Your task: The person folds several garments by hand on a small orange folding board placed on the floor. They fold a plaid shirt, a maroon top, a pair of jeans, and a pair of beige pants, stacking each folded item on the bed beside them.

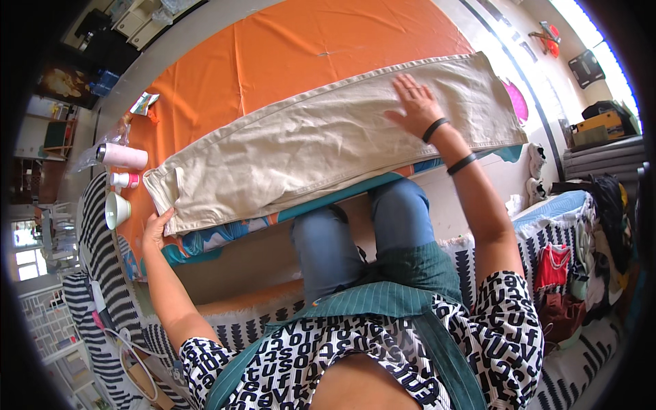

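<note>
A pair of beige trousers, folded lengthwise, lies across a table with an orange tablecloth. Its waistband end is on the left and the leg end reaches the right side. Wrinkles run along the middle of the cloth. My left hand pinches the near corner of the waistband between thumb and fingers. Flat over the right part of the trousers is my right hand, palm down with the fingers extended and the thumb apart; nothing is gripped in it. Two dark bands circle my right forearm.
Left of the waistband stand a white bowl, a small white bottle and a pink tumbler. A small packet lies farther back. A striped sofa cover borders the left end. Clothes are heaped at the right.
</note>
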### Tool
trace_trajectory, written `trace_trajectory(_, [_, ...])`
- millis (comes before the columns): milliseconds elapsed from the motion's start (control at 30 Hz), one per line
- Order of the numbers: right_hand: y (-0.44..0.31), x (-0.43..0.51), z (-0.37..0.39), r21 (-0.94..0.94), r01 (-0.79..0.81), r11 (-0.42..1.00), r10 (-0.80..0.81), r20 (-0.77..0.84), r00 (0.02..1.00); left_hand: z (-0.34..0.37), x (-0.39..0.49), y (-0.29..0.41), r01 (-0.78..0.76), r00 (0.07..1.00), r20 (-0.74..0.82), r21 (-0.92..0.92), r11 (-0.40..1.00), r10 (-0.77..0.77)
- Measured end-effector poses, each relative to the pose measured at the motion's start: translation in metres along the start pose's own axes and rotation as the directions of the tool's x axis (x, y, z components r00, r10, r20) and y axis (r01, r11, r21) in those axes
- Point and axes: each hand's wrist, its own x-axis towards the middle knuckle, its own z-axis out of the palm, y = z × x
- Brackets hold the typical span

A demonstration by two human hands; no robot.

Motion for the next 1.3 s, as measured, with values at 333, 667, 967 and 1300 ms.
trace_trajectory(333, [-0.195,-0.029,0.032,0.346,0.479,0.807,-0.521,0.032,0.853,0.017,-0.009,0.009,-0.024,0.998,0.052,0.043,0.999,0.022])
trace_trajectory(667, [-0.255,-0.049,0.043,0.379,0.574,0.726,-0.531,-0.222,0.818,0.017,0.013,-0.003,-0.004,0.999,0.050,0.012,1.000,0.003])
trace_trajectory(967, [-0.262,-0.048,0.029,0.502,0.551,0.667,-0.565,-0.143,0.813,-0.013,0.020,-0.015,-0.145,0.989,-0.005,0.125,0.981,0.147])
trace_trajectory(1300, [0.077,-0.026,-0.002,0.341,-0.185,0.922,0.346,-0.509,0.788,-0.002,0.017,-0.008,-0.061,0.997,-0.030,0.084,0.995,0.064])
